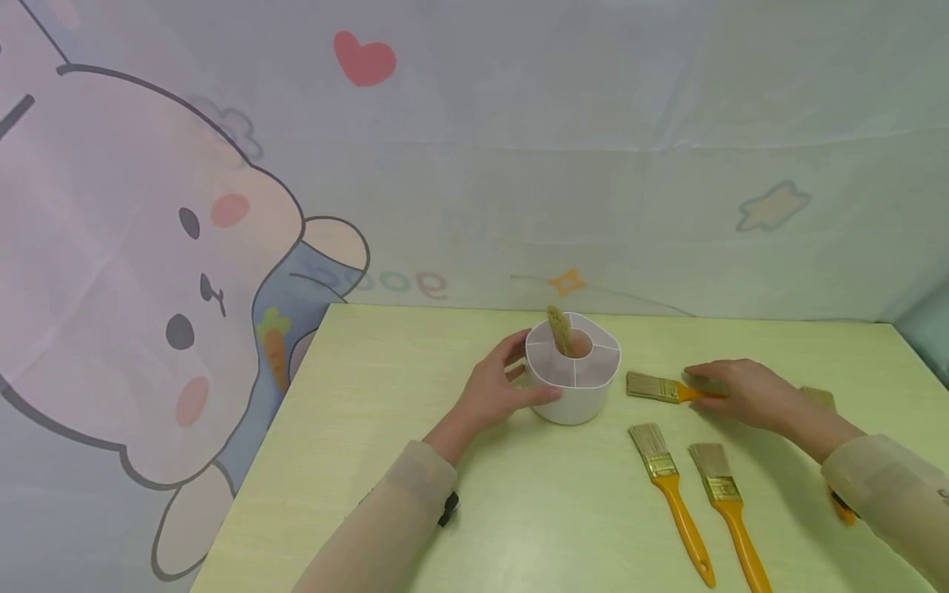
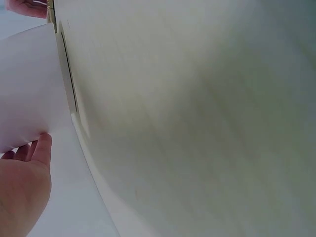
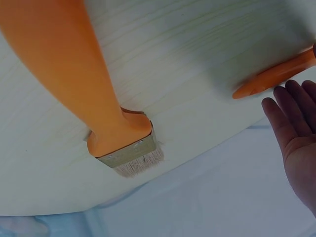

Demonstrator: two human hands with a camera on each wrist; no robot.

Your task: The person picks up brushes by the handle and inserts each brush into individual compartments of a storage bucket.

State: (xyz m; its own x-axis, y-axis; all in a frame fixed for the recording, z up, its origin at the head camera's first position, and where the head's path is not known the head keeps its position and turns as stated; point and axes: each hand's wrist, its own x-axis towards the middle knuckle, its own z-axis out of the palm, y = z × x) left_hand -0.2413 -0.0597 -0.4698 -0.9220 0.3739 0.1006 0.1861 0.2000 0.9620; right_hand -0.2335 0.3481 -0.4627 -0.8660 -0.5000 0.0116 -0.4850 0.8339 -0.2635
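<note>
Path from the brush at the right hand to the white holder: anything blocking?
Nothing visible between them: the brush at the right hand points its bristles toward the holder. A second brush sticks up at the holder's middle opening, which might crowd that spot.

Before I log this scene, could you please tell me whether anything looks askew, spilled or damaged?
I see no spill, nor damage to the brushes or holder. Only the cartoon animal on the backdrop looks odd: turned sideways, one eye above the other.
</note>
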